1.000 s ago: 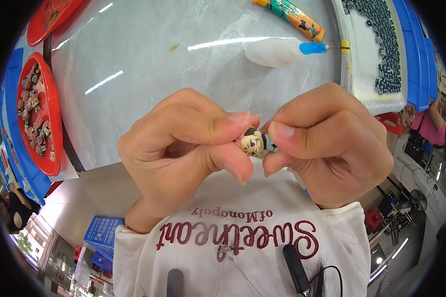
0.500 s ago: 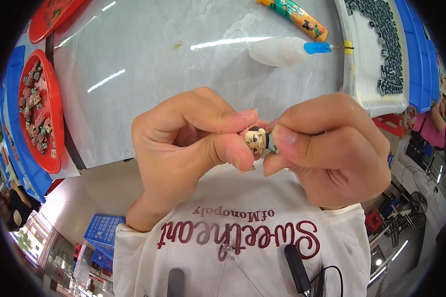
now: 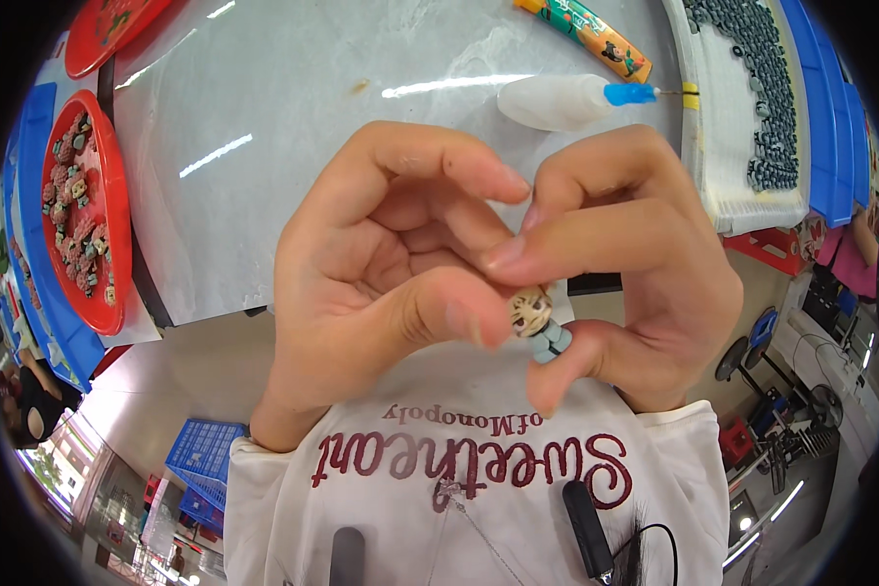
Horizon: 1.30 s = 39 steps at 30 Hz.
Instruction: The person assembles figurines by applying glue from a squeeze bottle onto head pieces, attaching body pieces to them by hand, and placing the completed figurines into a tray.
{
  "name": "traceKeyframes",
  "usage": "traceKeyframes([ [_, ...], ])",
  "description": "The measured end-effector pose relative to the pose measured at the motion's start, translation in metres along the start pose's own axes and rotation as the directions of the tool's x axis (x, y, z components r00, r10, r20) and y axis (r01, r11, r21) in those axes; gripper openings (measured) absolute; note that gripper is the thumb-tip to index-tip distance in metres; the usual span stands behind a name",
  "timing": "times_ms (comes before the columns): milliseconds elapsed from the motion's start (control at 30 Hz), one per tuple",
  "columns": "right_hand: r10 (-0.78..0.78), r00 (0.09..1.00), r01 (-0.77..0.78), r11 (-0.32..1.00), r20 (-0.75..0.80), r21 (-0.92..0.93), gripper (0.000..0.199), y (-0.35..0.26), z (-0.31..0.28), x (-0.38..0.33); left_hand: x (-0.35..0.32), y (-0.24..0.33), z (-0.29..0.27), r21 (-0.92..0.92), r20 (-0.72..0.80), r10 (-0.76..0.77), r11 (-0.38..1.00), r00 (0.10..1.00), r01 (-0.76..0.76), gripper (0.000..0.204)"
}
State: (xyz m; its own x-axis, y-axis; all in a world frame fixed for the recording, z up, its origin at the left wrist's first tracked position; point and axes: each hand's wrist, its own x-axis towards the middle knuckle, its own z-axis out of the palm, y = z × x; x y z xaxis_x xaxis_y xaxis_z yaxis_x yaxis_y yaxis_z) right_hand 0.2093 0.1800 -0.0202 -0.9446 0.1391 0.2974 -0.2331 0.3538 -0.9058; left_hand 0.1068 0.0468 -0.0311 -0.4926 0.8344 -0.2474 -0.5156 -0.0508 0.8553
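A small toy figurine (image 3: pixel 547 337) with a painted cream-coloured face and a pale blue-grey body is held up in front of my chest. My right hand (image 3: pixel 645 264) pinches it, with the thumb against the body and the fingers at its head. The top of the head is hidden behind those fingers. My left hand (image 3: pixel 361 244) is open beside it, index finger lifted away and thumb tip close to the head. Whether that thumb touches the figurine I cannot tell.
A white squeeze bottle (image 3: pixel 557 103) with a blue needle tip lies beyond my hands, beside an orange and green tube (image 3: pixel 596 41). At left, a red tray (image 3: pixel 117 195) holds several pink-topped figurines. Right, a white tray (image 3: pixel 728 146) carries many small dark parts. Blue bins flank the grey table (image 3: pixel 264 78).
My left fingers have opened away from the figurine. It has tilted and moved slightly down and right, and now sits in my right fingers, which have spread.
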Motion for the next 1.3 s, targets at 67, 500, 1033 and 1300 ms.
traceKeyframes([
  [67,-0.094,0.985,0.087,0.995,-0.147,-0.053,0.052,0.004,0.005,-0.003,-0.001,0.000,0.001,0.010,-0.025,0.006,1.000,1.000,-0.006,0.066],
  [500,-0.150,0.972,0.119,0.978,-0.182,-0.173,0.047,0.008,0.007,-0.007,0.001,0.004,-0.005,0.563,0.257,0.393,0.681,0.883,-0.468,0.009],
  [1033,-0.197,0.961,0.149,0.959,-0.193,-0.241,0.049,0.009,0.009,-0.007,0.000,0.006,-0.004,0.559,0.222,0.356,0.716,0.908,-0.417,0.008],
  [1300,-0.150,0.951,0.068,0.955,-0.272,-0.289,0.040,-0.004,0.026,0.008,-0.008,0.024,-0.016,0.574,0.188,0.229,0.764,0.955,-0.296,0.009],
])
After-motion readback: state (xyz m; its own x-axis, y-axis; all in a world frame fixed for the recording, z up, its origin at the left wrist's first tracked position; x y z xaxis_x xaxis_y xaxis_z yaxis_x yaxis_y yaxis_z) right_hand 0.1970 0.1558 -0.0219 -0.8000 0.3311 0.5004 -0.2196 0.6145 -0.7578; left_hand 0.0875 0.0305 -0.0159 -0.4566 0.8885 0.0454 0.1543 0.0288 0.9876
